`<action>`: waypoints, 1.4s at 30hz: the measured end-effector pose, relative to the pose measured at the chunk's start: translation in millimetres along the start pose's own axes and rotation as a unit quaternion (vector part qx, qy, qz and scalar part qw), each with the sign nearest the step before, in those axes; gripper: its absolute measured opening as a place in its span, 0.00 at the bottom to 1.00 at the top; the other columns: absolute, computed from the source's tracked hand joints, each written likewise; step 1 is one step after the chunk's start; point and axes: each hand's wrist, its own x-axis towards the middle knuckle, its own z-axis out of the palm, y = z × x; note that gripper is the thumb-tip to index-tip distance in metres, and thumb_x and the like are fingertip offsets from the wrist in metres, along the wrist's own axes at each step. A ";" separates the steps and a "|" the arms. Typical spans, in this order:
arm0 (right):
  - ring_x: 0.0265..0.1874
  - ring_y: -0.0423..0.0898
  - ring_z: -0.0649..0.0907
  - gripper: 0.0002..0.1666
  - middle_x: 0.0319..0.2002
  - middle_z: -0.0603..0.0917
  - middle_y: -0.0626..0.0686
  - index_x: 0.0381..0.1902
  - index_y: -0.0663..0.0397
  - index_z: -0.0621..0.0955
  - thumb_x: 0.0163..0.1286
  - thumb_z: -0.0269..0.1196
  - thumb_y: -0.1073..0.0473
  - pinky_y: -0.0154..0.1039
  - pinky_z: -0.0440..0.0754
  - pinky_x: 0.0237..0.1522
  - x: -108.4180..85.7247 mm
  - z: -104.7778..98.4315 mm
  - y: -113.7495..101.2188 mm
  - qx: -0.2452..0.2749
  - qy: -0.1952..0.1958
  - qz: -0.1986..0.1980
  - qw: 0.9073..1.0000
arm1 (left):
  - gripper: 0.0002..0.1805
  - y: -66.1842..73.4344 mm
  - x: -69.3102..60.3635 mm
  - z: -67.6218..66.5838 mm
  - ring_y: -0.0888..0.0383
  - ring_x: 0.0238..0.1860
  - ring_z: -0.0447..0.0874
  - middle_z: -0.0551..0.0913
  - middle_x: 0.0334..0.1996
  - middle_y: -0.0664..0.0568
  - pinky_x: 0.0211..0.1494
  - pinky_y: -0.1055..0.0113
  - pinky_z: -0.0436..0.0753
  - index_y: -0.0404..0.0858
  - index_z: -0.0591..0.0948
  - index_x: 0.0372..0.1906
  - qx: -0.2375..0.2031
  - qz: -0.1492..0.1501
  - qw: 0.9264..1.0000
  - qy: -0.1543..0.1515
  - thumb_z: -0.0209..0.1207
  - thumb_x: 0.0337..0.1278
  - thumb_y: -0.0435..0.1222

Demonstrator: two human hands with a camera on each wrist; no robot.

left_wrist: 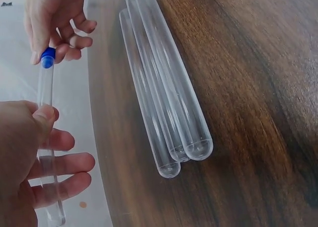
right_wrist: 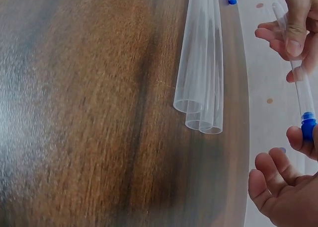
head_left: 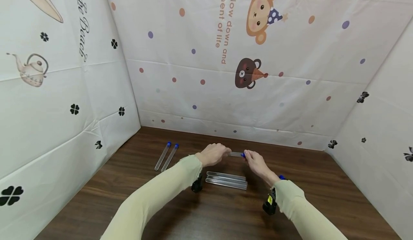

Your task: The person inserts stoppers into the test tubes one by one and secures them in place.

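- Head view: I have the held test tube (head_left: 236, 154) just beyond the three uncapped tubes (head_left: 226, 181); two stoppered tubes (head_left: 170, 157) lie left of those three.
- Left hand (head_left: 213, 154) pinches the tube body, right hand (head_left: 257, 163) pinches the blue stopper (left_wrist: 47, 58).
- Probably seating it: I'd keep stopper and tube in line, press straight, squeeze lightly.

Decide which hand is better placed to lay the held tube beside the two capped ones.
Left, probably: the left hand holds the tube itself and is nearer the two capped tubes; the right hand pinches its blue cap.
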 end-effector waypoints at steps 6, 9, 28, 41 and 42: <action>0.20 0.42 0.68 0.24 0.21 0.71 0.50 0.29 0.62 0.75 0.80 0.41 0.54 0.34 0.66 0.27 -0.3 2.2 -0.4 0.014 0.007 0.018 1.000 | 0.21 2.3 -1.2 0.6 0.65 0.33 0.83 0.87 0.46 0.56 0.30 0.76 0.77 0.45 0.80 0.58 -0.025 -0.009 1.000 0.009 0.52 0.65 0.26; 0.19 0.42 0.68 0.26 0.22 0.71 0.50 0.32 0.65 0.74 0.81 0.39 0.52 0.34 0.67 0.25 -0.7 3.8 -1.1 0.044 -0.001 0.038 0.998 | 0.23 2.9 -1.5 0.9 0.62 0.44 0.86 0.87 0.48 0.55 0.40 0.72 0.83 0.44 0.79 0.59 -0.035 -0.014 0.999 0.013 0.52 0.62 0.24; 0.28 0.50 0.75 0.26 0.24 0.74 0.54 0.26 0.60 0.72 0.81 0.39 0.53 0.45 0.80 0.34 0.7 4.8 -9.4 0.104 -0.006 0.085 0.991 | 0.20 5.6 -1.1 6.7 0.57 0.50 0.86 0.87 0.48 0.51 0.49 0.67 0.83 0.41 0.81 0.55 -0.062 -0.020 0.998 0.023 0.52 0.61 0.23; 0.26 0.48 0.75 0.27 0.24 0.73 0.54 0.26 0.66 0.71 0.81 0.39 0.53 0.45 0.80 0.33 1.2 0.1 -11.5 0.104 -0.016 0.085 0.991 | 0.15 8.6 0.7 9.5 0.57 0.46 0.87 0.88 0.45 0.52 0.44 0.68 0.84 0.41 0.82 0.51 -0.051 -0.009 0.998 0.047 0.54 0.64 0.26; 0.26 0.48 0.74 0.27 0.24 0.73 0.54 0.25 0.65 0.71 0.81 0.39 0.53 0.45 0.80 0.33 1.3 -0.2 -11.8 0.106 -0.015 0.085 0.991 | 0.15 8.9 0.8 9.4 0.57 0.46 0.86 0.88 0.44 0.52 0.45 0.68 0.84 0.41 0.82 0.50 -0.045 -0.005 0.998 0.051 0.54 0.63 0.26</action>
